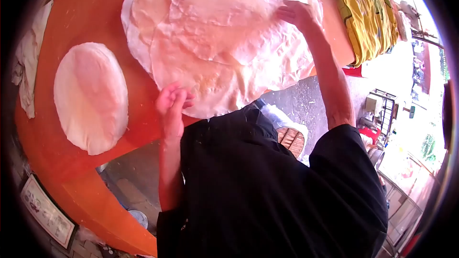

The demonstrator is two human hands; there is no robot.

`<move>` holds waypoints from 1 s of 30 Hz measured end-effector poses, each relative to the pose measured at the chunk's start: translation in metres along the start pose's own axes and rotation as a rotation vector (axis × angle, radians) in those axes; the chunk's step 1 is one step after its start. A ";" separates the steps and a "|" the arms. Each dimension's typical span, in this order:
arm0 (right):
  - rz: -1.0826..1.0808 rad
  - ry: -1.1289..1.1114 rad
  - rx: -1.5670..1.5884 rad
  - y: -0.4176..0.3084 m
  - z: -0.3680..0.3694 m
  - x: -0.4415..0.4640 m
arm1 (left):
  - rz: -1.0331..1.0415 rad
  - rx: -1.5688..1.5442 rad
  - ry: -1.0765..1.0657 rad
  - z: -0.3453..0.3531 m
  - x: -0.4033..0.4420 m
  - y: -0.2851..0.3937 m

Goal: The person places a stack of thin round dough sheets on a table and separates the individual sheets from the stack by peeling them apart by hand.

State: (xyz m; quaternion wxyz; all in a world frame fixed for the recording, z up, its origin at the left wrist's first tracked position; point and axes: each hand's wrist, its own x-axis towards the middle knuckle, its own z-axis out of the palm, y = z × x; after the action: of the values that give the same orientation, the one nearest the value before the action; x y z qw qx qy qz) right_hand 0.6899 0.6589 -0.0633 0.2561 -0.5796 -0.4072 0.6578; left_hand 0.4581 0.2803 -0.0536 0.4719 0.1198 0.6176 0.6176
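Observation:
A large, thin, wrinkled sheet of pale dough (215, 43) spreads in overlapping layers over the orange table (103, 5), its near edge reaching the table's front edge. My left hand (173, 105) is beside the sheet's lower left edge, fingers bent and partly apart, holding nothing that I can see. On the right part of the sheet, my right hand (296, 14) rests on or just over the dough with its fingers stretched out. A smaller oval piece of dough (91, 95) lies on the table to the left.
A yellow patterned cloth (366, 14) covers the table's right end. A white cloth (31, 62) hangs at the far left edge. Below stand a round slatted wooden lid (290, 141) and a framed sign (48, 210). A vehicle with a rack (380, 114) is at the right.

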 end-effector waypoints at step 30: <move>0.003 -0.148 -0.018 0.056 -0.014 -0.062 | -0.105 -0.371 0.034 0.104 0.040 -0.030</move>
State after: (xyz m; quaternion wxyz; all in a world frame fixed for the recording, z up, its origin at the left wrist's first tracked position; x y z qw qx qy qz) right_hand 0.7236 0.5822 -0.0762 0.2190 -0.5324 -0.4301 0.6954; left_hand 0.5262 0.3711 -0.0761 0.5069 -0.0118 0.5064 0.6975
